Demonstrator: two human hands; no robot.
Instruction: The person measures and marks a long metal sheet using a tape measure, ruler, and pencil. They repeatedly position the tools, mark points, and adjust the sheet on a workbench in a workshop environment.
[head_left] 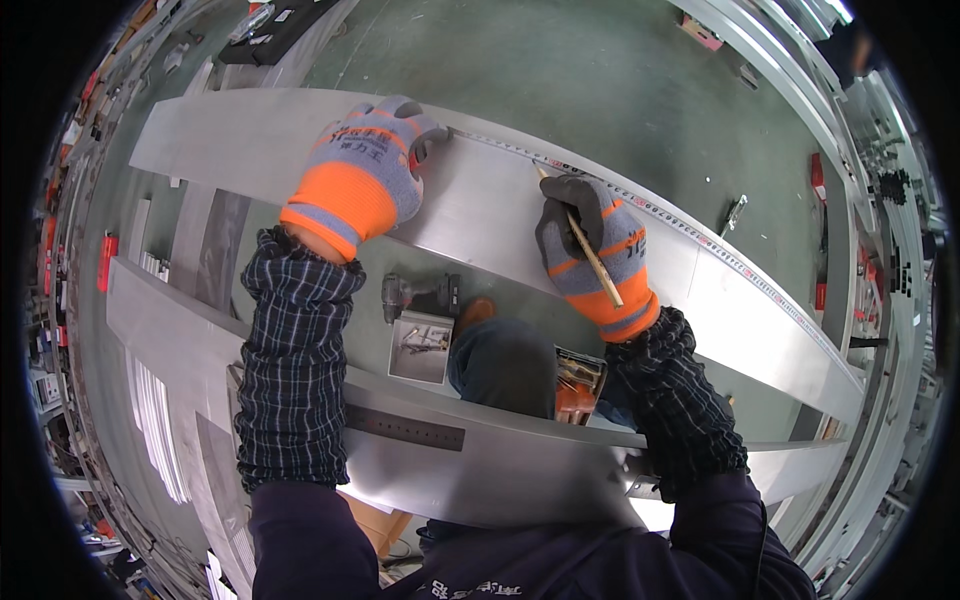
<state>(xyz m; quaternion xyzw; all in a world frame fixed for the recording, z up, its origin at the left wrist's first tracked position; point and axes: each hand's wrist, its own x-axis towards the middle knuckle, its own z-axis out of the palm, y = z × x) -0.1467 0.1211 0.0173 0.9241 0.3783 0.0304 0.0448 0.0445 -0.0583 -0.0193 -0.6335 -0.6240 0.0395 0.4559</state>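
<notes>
At about one o'clock from the picture's middle, the right hand (598,255), in a grey and orange glove, has its grip closed around a pencil (590,250), whose tip points up toward eleven o'clock and meets the far edge of a long metal panel (480,215). Along that far edge lies a tape measure blade (700,238), running from twelve o'clock out to four o'clock, just beside the pencil tip. Over at eleven o'clock the left hand (365,170), gloved alike, presses down on the same panel with fingers curled over the blade's near end; whether it pinches the blade or only pins it, I cannot tell. Both checked sleeves come up from six o'clock. Nearer the body a second metal panel (170,330) crosses the view, with a dark steel ruler (405,427) lying flat on it at seven o'clock. Between the two panels, down on the floor, sit a cordless drill (415,295) and a small open box of screws (420,347).
</notes>
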